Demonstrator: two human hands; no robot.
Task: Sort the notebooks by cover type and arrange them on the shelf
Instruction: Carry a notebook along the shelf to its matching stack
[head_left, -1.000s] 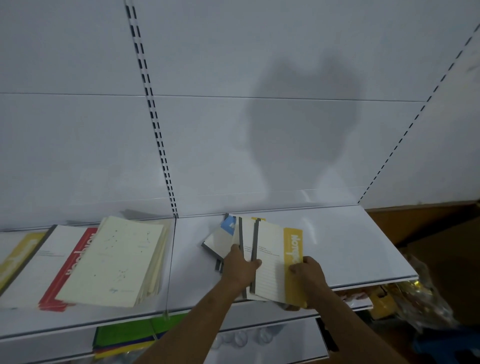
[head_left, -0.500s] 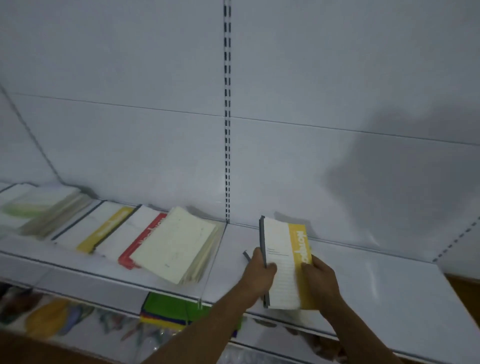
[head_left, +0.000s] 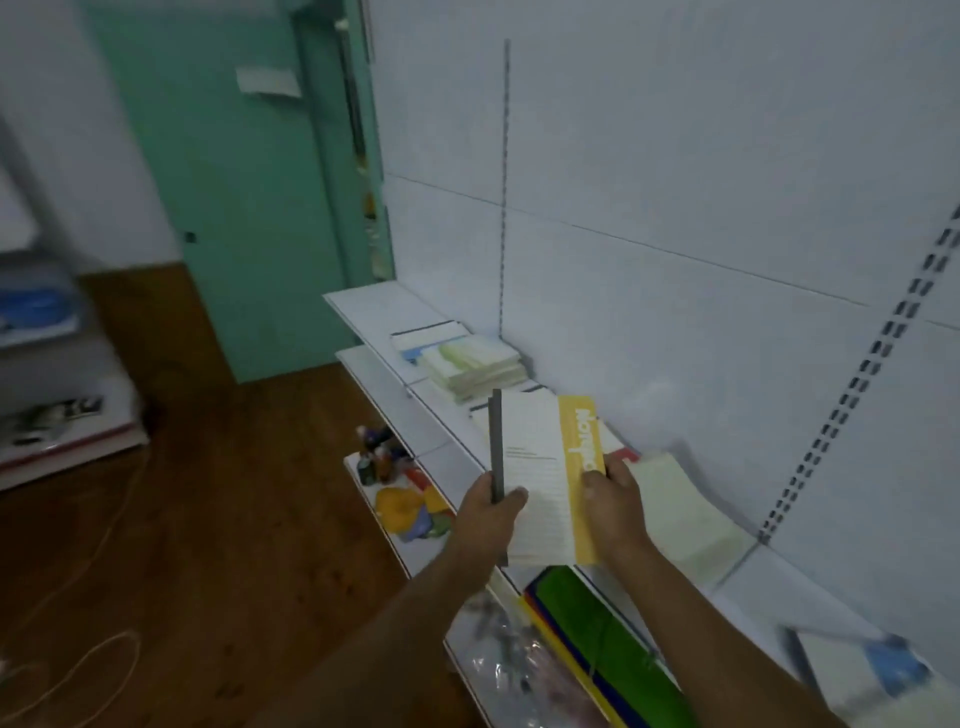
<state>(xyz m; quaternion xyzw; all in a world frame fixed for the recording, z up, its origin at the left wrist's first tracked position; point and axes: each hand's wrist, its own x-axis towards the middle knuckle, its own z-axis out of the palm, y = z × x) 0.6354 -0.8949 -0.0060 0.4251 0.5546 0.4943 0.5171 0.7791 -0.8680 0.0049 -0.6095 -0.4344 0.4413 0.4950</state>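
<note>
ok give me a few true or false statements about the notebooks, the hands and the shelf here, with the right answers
1. Both hands hold the yellow-banded notebook. True: the left hand grips its dark spine edge and the right hand its yellow side.
2. The held notebook lies flat on the shelf. False: it is held up in the air in front of the shelf.
3. A stack of pale green-covered notebooks sits on the shelf beyond the hands. True.
4. The floor is white tile. False: the floor is brown wood.
5. The door at the back is red. False: the door is green.
</note>
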